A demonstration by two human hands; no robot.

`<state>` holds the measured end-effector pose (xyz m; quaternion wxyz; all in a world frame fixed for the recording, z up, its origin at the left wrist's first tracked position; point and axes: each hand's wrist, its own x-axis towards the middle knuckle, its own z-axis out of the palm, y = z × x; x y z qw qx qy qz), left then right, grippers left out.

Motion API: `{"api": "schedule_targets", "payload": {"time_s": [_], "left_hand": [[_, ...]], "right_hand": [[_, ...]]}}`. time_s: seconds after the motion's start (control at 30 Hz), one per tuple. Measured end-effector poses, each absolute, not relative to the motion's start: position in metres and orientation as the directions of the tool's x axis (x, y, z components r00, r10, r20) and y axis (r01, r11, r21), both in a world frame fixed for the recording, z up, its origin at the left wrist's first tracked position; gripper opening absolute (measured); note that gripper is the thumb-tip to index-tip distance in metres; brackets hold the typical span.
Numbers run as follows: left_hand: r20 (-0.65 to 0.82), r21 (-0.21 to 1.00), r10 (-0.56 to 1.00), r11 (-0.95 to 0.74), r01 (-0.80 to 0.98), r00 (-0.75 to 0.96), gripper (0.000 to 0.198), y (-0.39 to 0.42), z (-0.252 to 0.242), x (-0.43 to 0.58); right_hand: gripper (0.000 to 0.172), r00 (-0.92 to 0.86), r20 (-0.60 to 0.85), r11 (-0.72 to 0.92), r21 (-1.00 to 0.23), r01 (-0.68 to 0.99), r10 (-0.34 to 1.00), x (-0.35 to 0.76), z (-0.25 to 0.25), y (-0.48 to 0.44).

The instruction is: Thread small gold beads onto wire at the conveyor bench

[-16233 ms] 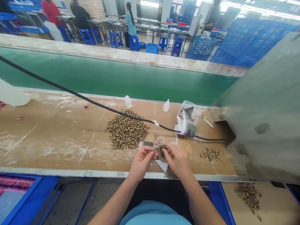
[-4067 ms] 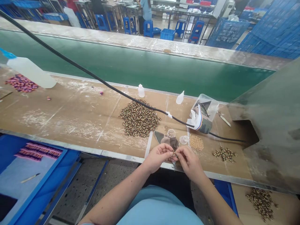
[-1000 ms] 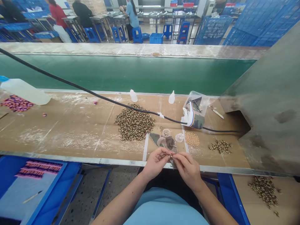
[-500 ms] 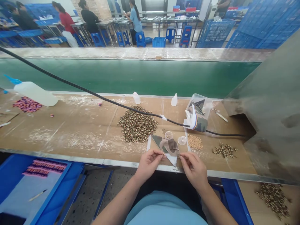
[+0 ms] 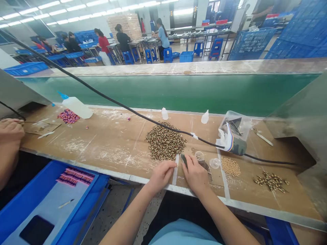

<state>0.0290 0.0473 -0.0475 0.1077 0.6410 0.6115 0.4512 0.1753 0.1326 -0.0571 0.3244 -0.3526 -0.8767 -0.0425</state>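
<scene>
My left hand (image 5: 160, 174) rests at the bench's front edge with its fingers curled in a pinch beside a white strip (image 5: 175, 165). What it pinches is too small to make out. My right hand (image 5: 195, 174) lies close to it on the right. Its fingers are pressed together over a dark cloth pad (image 5: 184, 159), and what they hold is hidden. Just behind my hands lies a big heap of leopard-patterned beads (image 5: 165, 143). A small clear cup (image 5: 199, 156) and a clear lid (image 5: 215, 163) stand right of the pad.
Tan beads (image 5: 230, 166) and a small pile of patterned pieces (image 5: 270, 177) lie to the right. A clear box (image 5: 236, 131), two small glue bottles (image 5: 165, 113), a black cable (image 5: 107, 98) and a large squeeze bottle (image 5: 76, 107) share the bench. Another person's hand (image 5: 10, 130) is at far left. Green conveyor belt (image 5: 178, 92) behind.
My hands, which met in a pinch a second ago and then drew apart, have come down onto the pad and white strip. The view has swung left, showing the neighbour's hand.
</scene>
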Motion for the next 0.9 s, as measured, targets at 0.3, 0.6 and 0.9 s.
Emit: {"api": "schedule_targets", "payload": {"time_s": [0.3,0.6,0.9], "left_hand": [[0.455,0.590,0.890,-0.298,0.750,-0.005,0.020,0.066,-0.055,0.026],[0.460,0.599,0.887,-0.283,0.749,-0.033,0.020,0.078,-0.057,0.035],[0.473,0.577,0.881,-0.286,0.765,-0.027,0.019,0.077,-0.059,0.037]], "right_hand": [[0.025,-0.499,0.615,0.783,-0.375,0.496,0.611,0.183,-0.060,0.136],[0.027,-0.543,0.551,0.772,-0.487,0.409,0.634,0.189,-0.065,0.138],[0.031,-0.571,0.622,0.831,-0.269,0.487,0.536,0.189,-0.060,0.136]]}}
